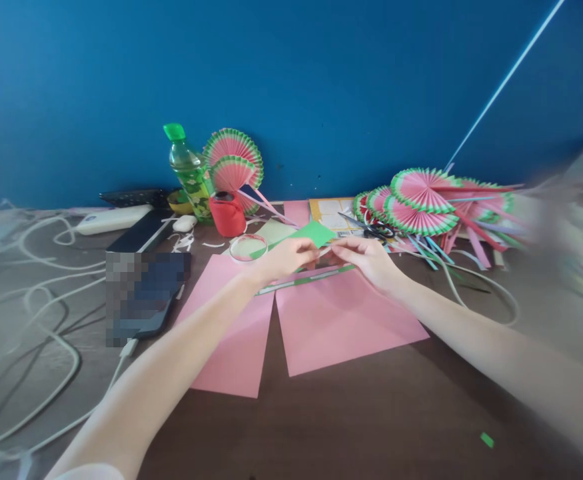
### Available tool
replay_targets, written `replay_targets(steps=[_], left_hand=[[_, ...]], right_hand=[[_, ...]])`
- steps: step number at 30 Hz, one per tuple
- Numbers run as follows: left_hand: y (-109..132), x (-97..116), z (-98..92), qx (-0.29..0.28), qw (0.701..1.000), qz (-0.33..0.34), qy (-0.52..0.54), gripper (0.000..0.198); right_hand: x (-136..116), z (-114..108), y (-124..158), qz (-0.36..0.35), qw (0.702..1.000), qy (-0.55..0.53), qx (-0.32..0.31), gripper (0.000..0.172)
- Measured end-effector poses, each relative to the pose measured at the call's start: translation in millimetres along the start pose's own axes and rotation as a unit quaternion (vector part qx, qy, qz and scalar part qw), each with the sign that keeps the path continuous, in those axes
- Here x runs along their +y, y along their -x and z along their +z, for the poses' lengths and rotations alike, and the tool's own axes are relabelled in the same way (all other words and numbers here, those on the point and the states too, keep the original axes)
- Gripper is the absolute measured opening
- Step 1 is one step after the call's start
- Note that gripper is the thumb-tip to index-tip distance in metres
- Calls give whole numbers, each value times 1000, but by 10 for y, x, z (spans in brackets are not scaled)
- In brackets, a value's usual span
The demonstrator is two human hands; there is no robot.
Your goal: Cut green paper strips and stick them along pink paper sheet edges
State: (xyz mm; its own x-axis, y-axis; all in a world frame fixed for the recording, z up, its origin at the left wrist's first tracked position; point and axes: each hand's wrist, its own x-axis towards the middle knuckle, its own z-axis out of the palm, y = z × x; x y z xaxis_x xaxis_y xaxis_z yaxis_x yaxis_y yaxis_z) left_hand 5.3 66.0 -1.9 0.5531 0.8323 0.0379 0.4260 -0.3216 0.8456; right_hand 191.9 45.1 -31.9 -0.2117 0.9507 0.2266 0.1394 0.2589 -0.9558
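My left hand [295, 257] and my right hand [364, 260] meet close together above the top edges of two pink paper sheets. Fingers and thumb are pinched on both hands. A thin whitish strip [324, 252] shows at the right fingertips; what the left fingers grip is hidden. The left pink sheet [226, 340] and the right pink sheet [346, 327] lie flat, with a wedge of dark table between them. Along their far edges runs a green strip [316, 277] bearing white bands. Just behind my fingers is a green paper [317, 232]. A clear tape roll [265, 252] lies left of my left hand.
Scissors [380, 231] and a pile of pink-green pleated fans [421, 200] sit at back right. A green-capped bottle [191, 177], a red cup-like holder [228, 217] and more fans [234, 160] stand at back left. A dark phone [161, 293] and white cables [66, 340] occupy the left.
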Motion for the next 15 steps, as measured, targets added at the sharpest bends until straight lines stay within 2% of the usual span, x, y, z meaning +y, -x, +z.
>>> replay_targets(steps=[4,7,11,15], left_hand=[[16,45,-59,-23,998,-12,-49,18],[21,25,-8,-4,992,-2,-126,18],[27,-68,62,-11,971,29,-237,19],[42,-142,-67,-51,962,2,-267,25]], right_hand=[[52,-86,-32,-73,981,174,48,20],[131,-163,-46,-105,959,244,93,16],[242,-192,-48,-153,938,306,53,13],[291,-179,-52,-174,923,341,22,12]])
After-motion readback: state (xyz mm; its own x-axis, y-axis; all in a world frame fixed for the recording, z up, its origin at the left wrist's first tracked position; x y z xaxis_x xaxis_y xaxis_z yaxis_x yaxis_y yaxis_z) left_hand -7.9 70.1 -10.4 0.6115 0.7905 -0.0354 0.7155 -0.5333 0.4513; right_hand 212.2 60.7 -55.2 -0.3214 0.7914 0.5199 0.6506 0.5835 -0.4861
